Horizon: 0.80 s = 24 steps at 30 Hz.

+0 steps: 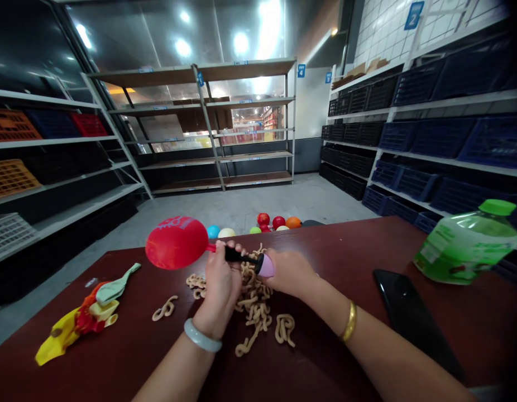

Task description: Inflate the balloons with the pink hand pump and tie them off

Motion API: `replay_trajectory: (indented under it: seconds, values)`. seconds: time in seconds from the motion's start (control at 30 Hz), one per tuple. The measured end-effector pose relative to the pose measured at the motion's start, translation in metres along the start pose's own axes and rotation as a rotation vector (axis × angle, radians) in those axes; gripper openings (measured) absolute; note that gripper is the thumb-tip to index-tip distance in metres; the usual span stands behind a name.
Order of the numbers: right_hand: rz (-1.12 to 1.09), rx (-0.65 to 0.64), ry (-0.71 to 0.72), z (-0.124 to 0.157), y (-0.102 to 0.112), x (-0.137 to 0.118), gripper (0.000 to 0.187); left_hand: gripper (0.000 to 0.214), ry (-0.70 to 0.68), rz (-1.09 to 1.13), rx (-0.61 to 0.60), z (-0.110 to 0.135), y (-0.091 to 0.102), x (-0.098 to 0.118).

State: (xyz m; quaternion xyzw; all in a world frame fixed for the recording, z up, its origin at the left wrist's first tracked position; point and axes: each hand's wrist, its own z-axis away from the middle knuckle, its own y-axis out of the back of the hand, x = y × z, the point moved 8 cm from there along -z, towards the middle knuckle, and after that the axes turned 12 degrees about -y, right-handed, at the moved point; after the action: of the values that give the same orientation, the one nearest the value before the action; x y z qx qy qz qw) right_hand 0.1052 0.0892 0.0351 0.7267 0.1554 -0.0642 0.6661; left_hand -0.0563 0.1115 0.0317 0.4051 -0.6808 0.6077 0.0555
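Red, the balloon (pixel 177 242) seems mid-inflation: left hand (pixel 222 276) grips the pump (pixel 233 254), right hand (pixel 290 271) its handle (pixel 266 266); next stroke calls for steadiness.

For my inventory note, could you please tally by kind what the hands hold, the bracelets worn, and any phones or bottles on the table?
Glossy red inflated balloon: 1
Black-and-purple plastic pump: 1
Bracelets (pale round bangle, shiny gold band): 2
Black rectangular phone: 1
Green-capped plastic bottle: 1
Total: 6

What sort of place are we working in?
Probably a stockroom or small warehouse: there's tiered metal shelving at the back, blue plastic crates on the right, and numbered blue signs.
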Motion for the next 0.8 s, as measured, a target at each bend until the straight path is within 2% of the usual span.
replay_trajectory:
  seconds: [0.17,0.27,0.37,0.63,0.7,0.8]
  values:
    - [0.057,0.003,-0.004,-0.007,0.001,0.010,0.047,0.019,-0.065,-0.005,0.090,-0.037,0.024,0.035]
    - [0.097,0.005,-0.001,-0.009,0.001,0.015,0.044,0.021,-0.103,0.004,0.102,-0.043,0.030,0.040]
    - [0.125,0.027,0.009,-0.007,0.002,0.015,0.040,0.022,-0.093,0.021,0.082,-0.032,0.025,0.027]
    - [0.050,0.016,0.028,0.005,0.002,-0.002,0.048,0.025,0.049,0.022,0.016,0.028,-0.004,-0.022]
    - [0.055,0.018,0.015,0.006,0.004,-0.003,0.047,0.024,0.070,0.029,0.019,0.035,-0.007,-0.025]
    - [0.059,0.021,0.003,0.005,0.006,-0.004,0.044,0.022,0.057,0.009,0.060,0.032,-0.006,-0.020]
